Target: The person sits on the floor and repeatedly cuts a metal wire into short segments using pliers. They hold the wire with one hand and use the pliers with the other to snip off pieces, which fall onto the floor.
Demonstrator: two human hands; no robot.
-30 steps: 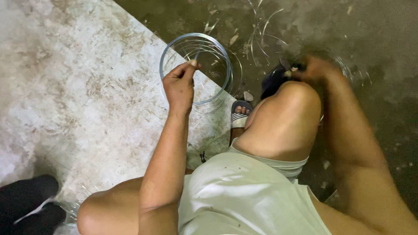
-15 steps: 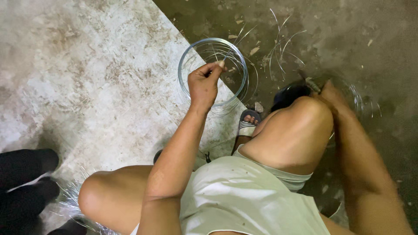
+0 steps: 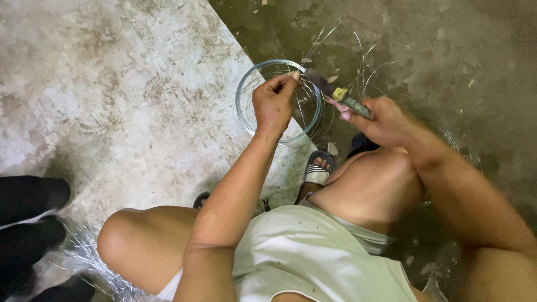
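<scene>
I am crouched over a concrete floor. My left hand (image 3: pixel 274 103) pinches a strand of thin wire just above a round coil of shiny wire (image 3: pixel 246 120) lying on the floor. My right hand (image 3: pixel 380 120) grips a pair of pliers (image 3: pixel 338 95) by the handles; their dark jaws point left and reach the strand beside my left fingertips. Loose cut wire pieces (image 3: pixel 363 61) lie scattered on the dark floor behind the pliers.
My sandalled foot (image 3: pixel 318 168) rests just below the coil. A bundle of silvery wire (image 3: pixel 89 257) lies under my left knee. Dark shoes of another person (image 3: pixel 28 223) stand at the left edge. The floor is pale on the left, dark on the right.
My right hand has lifted from beside my right knee and brought the pliers up to the strand. The left hand has kept its pinch above the coil.
</scene>
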